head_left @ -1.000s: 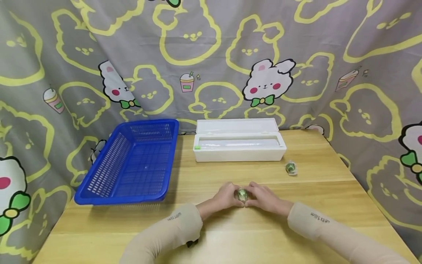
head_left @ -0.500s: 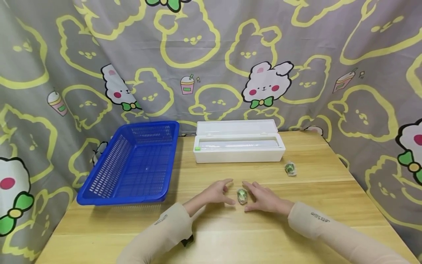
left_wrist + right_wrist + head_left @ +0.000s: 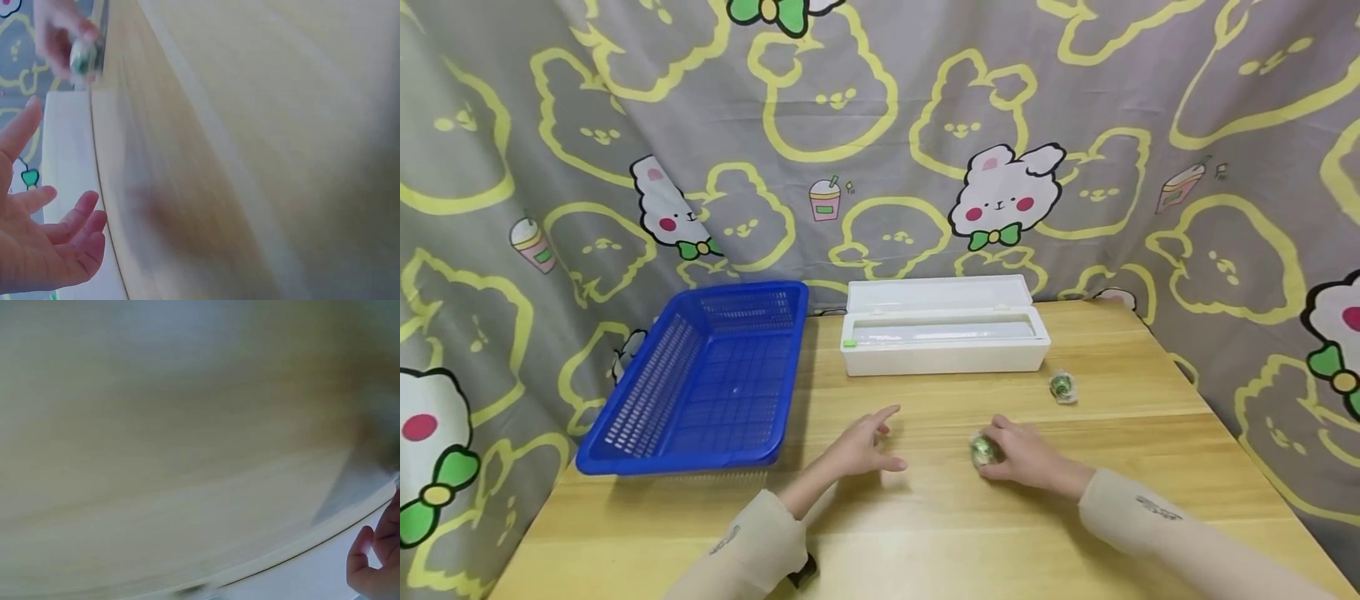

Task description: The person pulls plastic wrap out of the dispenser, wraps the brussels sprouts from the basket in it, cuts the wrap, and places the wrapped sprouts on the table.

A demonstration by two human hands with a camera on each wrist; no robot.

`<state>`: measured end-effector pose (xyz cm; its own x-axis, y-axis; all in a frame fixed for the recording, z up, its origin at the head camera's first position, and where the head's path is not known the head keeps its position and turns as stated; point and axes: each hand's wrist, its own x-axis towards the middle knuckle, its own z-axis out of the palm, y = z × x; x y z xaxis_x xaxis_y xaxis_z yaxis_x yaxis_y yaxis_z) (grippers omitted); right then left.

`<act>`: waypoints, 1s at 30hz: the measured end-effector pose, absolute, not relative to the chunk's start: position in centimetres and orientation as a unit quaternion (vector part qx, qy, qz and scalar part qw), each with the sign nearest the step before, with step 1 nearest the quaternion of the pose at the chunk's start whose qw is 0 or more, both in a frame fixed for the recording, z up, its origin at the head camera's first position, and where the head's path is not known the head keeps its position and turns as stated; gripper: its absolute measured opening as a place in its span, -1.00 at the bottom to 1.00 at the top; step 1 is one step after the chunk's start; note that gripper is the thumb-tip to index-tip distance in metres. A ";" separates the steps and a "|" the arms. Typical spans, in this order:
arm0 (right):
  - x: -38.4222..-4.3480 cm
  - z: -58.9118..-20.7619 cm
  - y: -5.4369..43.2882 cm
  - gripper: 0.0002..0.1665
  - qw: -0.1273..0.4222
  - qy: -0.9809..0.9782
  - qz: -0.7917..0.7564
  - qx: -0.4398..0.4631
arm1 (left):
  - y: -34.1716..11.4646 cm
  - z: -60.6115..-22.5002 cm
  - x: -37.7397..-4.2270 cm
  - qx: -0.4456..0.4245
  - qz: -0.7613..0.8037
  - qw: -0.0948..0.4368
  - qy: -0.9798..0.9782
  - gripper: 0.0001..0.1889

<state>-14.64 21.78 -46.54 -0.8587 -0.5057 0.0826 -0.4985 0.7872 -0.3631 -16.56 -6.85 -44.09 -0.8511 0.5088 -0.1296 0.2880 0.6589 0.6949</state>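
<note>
A small round green bundle [image 3: 982,451], wrapped in clear film, is in my right hand [image 3: 1024,452] at the middle right of the table. Thumb and fingers pinch it from its right side; what is inside the film is too small to tell. In the left wrist view the same bundle [image 3: 83,57] shows blurred in the far hand. My left hand [image 3: 859,446] is held over the table to the left, holding nothing, its fingers spread and loosely bent. A second film-wrapped green bundle [image 3: 1063,387] lies farther back on the right.
A white cling film box [image 3: 946,360] with its lid raised stands at the back, a roll of film inside. On the left is a blue plastic basket [image 3: 786,375]. A patterned grey curtain [image 3: 880,108] hangs behind the wooden table [image 3: 925,533].
Both hands were around the bundle; the left has let go and drawn away to the left. The right hand now pinches the bundle and has carried it to the right.
</note>
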 end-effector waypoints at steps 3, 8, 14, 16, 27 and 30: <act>-14.4 -46.4 24.7 -0.43 0.021 0.950 -0.198 -0.240 | -7.9 -44.3 -16.1 0.212 0.357 0.151 0.897 -0.10; -14.4 -45.9 29.5 -0.44 0.037 0.957 -0.206 -0.200 | -9.4 -44.1 -15.4 0.199 0.374 0.147 0.894 -0.11; -15.5 -45.9 32.6 -0.41 0.056 0.957 -0.219 -0.181 | -10.0 -44.0 -14.9 0.195 0.384 0.143 0.891 -0.13; -15.8 -46.0 33.1 -0.39 0.055 0.960 -0.216 -0.167 | -10.0 -44.0 -14.8 0.197 0.384 0.143 0.891 -0.13; -15.9 -45.2 34.5 -0.11 0.038 0.968 -0.210 -0.133 | -9.6 -43.6 -14.3 0.215 0.326 0.051 0.919 -0.09; -15.1 -44.0 34.5 -0.04 0.028 0.975 -0.177 -0.133 | -9.4 -43.1 -14.0 0.248 0.238 -0.018 0.939 -0.04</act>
